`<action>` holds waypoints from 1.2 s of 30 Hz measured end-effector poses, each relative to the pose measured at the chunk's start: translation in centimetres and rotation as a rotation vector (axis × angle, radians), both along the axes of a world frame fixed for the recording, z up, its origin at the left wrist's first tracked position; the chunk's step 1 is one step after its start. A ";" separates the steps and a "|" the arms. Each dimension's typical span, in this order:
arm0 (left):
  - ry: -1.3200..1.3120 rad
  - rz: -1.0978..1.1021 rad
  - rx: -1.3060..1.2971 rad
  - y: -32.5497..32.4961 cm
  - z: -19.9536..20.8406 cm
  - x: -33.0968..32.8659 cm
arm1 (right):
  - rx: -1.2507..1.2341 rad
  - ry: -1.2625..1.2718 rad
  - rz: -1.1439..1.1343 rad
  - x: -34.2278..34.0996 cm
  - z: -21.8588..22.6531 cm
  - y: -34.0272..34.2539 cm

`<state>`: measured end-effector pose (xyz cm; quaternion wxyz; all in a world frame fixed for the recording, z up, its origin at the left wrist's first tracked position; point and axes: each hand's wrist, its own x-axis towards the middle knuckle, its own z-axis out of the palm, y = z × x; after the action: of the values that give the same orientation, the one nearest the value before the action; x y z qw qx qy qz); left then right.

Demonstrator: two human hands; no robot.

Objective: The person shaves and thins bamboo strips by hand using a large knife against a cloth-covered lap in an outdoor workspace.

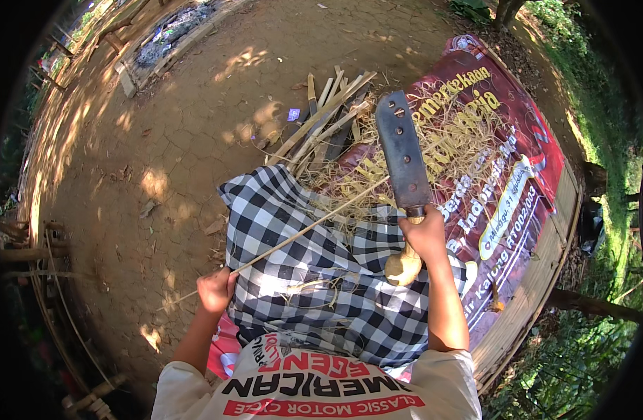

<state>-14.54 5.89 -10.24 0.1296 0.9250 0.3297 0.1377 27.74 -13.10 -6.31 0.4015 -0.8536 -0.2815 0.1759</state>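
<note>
Left forearm (200, 336) angled outward, the left hand (216, 289) closes around a thin, pale stick (307, 228) that slants above a black-and-white checked cloth (272, 241) toward a knife (405, 164). The right hand (426, 234), its forearm (446, 301) reaching forward, wraps the smooth wooden handle (404, 266), bulbous at the butt; the dark, flat blade (398, 143), pierced with holes, points away. Curled, straw-like shavings (444, 143) litter a reddish banner (535, 126).

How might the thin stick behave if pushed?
The stick probably flexes under a sideways push, being long and slender. It likely springs rather than flops, running nearly straight from the left hand to the knife. It's likely light, given its thinness.
</note>
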 end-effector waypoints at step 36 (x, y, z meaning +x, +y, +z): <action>-0.019 -0.045 0.018 1.1 -0.9 0.3 | 0.057 0.388 -0.084 0.7 1.6 -3.2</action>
<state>-14.28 6.97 -11.15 0.1277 0.9319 0.3061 0.1466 28.40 -16.26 -4.74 0.4793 -0.8028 -0.1680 0.3123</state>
